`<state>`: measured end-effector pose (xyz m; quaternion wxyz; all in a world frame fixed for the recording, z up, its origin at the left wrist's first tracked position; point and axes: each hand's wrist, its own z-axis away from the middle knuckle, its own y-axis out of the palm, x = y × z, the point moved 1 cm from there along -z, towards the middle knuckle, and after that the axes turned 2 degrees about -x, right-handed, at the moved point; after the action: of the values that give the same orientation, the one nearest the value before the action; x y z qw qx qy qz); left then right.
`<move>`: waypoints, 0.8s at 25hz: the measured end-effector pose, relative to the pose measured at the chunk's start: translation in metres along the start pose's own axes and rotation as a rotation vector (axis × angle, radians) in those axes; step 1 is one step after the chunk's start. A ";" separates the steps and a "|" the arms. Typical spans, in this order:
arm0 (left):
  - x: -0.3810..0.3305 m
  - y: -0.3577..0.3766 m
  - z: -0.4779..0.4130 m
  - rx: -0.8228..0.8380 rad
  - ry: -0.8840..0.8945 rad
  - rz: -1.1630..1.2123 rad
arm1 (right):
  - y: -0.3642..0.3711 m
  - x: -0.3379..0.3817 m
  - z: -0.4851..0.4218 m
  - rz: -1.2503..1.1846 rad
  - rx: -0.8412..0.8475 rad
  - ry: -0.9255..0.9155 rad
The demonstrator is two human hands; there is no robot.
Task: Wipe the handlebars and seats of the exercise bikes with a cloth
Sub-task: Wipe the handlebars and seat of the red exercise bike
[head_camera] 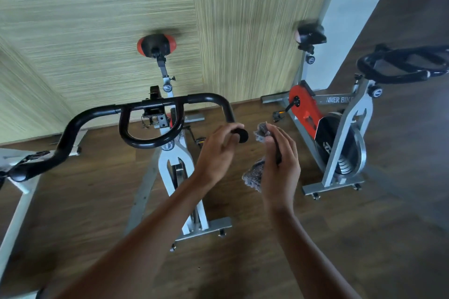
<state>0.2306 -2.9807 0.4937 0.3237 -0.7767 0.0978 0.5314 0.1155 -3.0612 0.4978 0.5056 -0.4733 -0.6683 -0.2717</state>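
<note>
Now the right hand [279, 160] clamps the cloth [254, 175], seemingly soft and limp, mid-length; just beside, the left hand [217, 150] curls round the bar [206, 98] end.

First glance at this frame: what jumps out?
Centre frame, the left hand grips the near end of the black handlebar, while the right hand beside it holds a grey cloth. Beyond, the red-and-black seat shows in front of the striped wall; a second bike sits to the right.

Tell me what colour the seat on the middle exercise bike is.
The seat is black down the middle with red-orange sides, as the head view shows.
</note>
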 end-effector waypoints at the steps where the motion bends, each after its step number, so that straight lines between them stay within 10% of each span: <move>1: 0.001 0.000 0.003 -0.021 0.021 0.001 | 0.008 -0.003 0.004 0.002 -0.007 -0.037; 20: 0.072 0.013 -0.025 -0.074 0.714 0.177 | 0.130 -0.124 -0.034 -0.330 -0.325 -1.044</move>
<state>0.2734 -2.9919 0.4299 0.1935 -0.9129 0.2521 0.2560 0.2528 -3.0815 0.3786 -0.0200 -0.5056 -0.8443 -0.1766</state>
